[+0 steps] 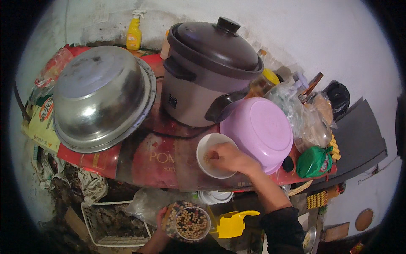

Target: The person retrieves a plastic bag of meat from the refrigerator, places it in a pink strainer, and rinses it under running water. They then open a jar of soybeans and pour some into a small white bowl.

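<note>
My right hand (225, 158) reaches down into a white bowl (203, 144) on the red table covering, its fingertips near some small pale pieces at the bowl's inner wall. What the fingers hold, if anything, is hidden. Below the table edge, my left hand (162, 217) grips the side of an open clear plastic jar (193, 223) filled with mixed beans, mostly pale with some dark and reddish ones. Just right of the bowl, an upside-down pink plastic basin (265, 130) rests on the table.
Behind the bowl stands a lidded electric stew pot (203, 76). An overturned metal basin (101, 98) lies to the left, near a yellow spray bottle (134, 35). Plastic bags and a green bag (314, 162) crowd the right. Below are a white basket (117, 244) and a yellow plastic scoop (231, 224).
</note>
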Motion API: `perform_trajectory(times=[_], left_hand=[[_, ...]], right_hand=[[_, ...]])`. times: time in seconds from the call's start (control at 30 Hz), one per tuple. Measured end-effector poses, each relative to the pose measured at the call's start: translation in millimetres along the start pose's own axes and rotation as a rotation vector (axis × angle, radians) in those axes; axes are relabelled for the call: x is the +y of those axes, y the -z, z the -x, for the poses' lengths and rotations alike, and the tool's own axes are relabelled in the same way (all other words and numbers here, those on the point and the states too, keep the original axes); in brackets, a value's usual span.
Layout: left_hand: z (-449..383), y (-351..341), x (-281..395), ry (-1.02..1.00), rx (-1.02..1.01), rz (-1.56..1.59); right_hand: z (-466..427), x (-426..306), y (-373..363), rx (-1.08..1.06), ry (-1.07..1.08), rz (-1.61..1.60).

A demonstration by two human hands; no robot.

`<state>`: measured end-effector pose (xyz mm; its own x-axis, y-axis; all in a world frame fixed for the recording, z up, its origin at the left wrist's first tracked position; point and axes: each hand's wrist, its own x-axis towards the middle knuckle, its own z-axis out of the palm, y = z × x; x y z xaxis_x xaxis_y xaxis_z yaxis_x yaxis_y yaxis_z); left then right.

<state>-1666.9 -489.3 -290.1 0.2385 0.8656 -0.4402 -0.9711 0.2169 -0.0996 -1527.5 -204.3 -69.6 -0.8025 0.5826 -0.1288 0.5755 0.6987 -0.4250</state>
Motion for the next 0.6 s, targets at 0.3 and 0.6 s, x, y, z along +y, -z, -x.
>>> perform_trajectory(times=[0.3, 0.6], left_hand=[[-1, 3, 3, 0.01, -0.048, 0.052], [5, -11, 3, 0.029, -0.186, 0.174]], right_hand=[[22, 16, 18, -0.041, -0.331, -1.074], [15, -10, 9, -0.084, 0.03, 0.367]])
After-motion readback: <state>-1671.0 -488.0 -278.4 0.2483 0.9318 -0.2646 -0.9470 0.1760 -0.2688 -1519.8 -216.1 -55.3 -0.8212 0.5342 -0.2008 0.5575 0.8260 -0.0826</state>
